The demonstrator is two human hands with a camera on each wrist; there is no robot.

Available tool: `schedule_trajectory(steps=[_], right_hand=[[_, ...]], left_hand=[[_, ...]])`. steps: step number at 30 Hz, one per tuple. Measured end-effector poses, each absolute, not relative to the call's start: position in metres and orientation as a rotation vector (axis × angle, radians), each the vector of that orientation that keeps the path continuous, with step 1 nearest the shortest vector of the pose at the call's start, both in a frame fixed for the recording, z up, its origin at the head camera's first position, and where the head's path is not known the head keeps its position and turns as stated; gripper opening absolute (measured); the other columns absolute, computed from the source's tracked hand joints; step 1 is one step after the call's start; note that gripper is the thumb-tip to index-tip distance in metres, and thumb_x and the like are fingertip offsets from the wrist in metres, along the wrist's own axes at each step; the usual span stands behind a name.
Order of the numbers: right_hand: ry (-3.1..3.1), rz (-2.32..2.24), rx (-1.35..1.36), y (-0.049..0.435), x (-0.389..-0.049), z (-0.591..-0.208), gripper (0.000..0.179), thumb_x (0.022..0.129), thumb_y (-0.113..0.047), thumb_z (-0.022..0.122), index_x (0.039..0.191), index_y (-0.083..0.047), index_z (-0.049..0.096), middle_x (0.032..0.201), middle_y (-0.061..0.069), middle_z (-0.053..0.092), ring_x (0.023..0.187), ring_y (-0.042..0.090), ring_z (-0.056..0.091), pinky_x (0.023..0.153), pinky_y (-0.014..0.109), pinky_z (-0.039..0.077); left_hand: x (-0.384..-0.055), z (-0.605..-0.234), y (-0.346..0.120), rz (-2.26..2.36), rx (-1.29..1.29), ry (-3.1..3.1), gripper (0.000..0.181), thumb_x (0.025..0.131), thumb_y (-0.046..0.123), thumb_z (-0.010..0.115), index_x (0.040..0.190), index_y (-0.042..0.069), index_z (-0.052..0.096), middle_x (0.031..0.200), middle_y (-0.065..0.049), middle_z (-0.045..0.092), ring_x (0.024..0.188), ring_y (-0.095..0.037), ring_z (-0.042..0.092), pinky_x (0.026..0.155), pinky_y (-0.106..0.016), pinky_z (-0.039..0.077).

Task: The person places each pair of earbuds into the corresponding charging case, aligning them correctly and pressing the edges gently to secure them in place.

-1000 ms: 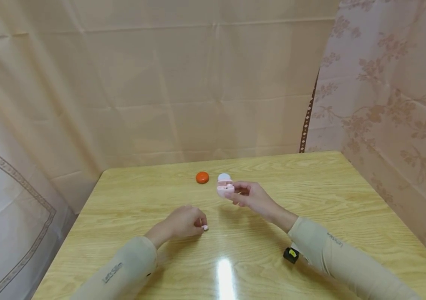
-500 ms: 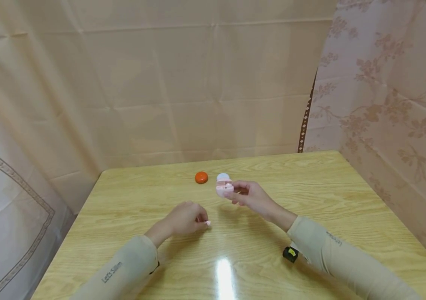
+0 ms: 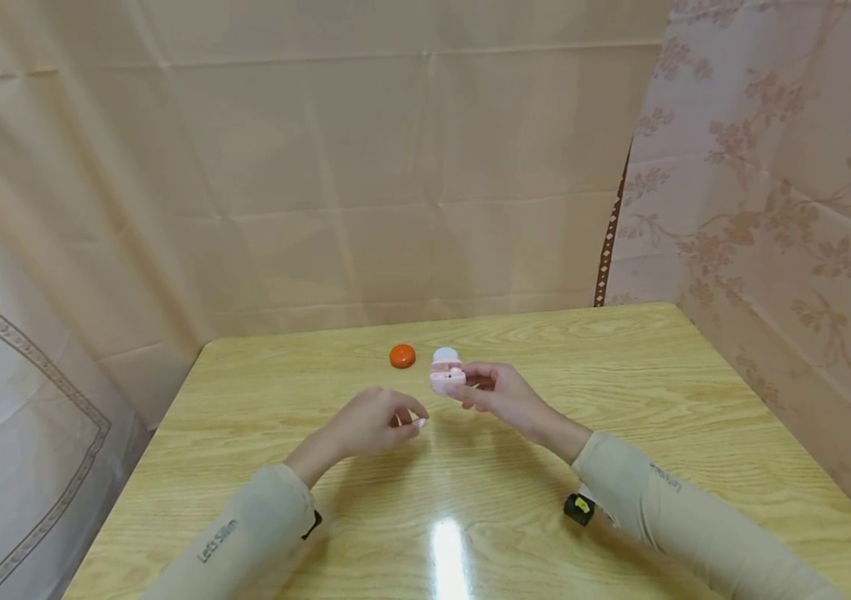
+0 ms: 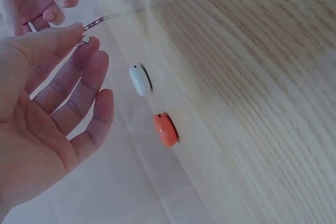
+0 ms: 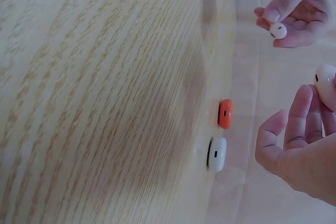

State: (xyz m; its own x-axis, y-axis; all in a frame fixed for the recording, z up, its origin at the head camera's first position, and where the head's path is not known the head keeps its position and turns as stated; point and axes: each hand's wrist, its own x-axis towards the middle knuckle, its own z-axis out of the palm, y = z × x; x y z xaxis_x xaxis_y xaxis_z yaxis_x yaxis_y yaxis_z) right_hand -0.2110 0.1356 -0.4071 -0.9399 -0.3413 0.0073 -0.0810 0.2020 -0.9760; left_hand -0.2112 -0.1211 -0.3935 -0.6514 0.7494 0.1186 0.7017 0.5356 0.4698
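Note:
My left hand [image 3: 376, 421] pinches a small white-pink earbud [image 3: 419, 423] between thumb and fingertips, above the table. In the right wrist view the earbud [image 5: 278, 31] shows its rounded head and dark marks. To its right, my right hand [image 3: 511, 402] holds a pale pink earbud case [image 3: 446, 385] with its lid raised. A small light piece with a dark spot, seemingly another earbud, sits at the right side of the case. The held earbud and the case are apart, a short way from each other. In the left wrist view the pink case is out of sight.
An orange rounded case [image 3: 402, 356] and a white one [image 4: 140, 80] stand side by side near the table's [image 3: 282, 375] far edge. Beige curtain [image 3: 305, 167] hangs behind, patterned curtain [image 3: 793, 233] at the right. A black device [image 3: 578, 508] sits at the right wrist.
My left hand has lifted the earbud off the table and carried it up and slightly right, nearer the pink case. My right hand with the case has stayed nearly still.

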Motion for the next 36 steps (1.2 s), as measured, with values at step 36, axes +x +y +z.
schedule_trajectory(steps=[36], right_hand=[[2.245, -1.82, -0.419, 0.134, -0.213, -0.41, 0.041, 0.095, -0.029, 0.075, 0.126, -0.005, 0.067, 0.104, 0.006, 0.071, 0.088, 0.025, 0.066, 0.083, 0.052, 0.054]], left_hand=[[-0.21, -0.363, -0.119, 1.069, 1.232, 2.777, 0.018, 0.09, 0.015, 0.079, 0.105, 0.008, 0.074, 0.089, 0.005, 0.071, 0.078, -0.006, 0.066, 0.07, -0.036, 0.058]])
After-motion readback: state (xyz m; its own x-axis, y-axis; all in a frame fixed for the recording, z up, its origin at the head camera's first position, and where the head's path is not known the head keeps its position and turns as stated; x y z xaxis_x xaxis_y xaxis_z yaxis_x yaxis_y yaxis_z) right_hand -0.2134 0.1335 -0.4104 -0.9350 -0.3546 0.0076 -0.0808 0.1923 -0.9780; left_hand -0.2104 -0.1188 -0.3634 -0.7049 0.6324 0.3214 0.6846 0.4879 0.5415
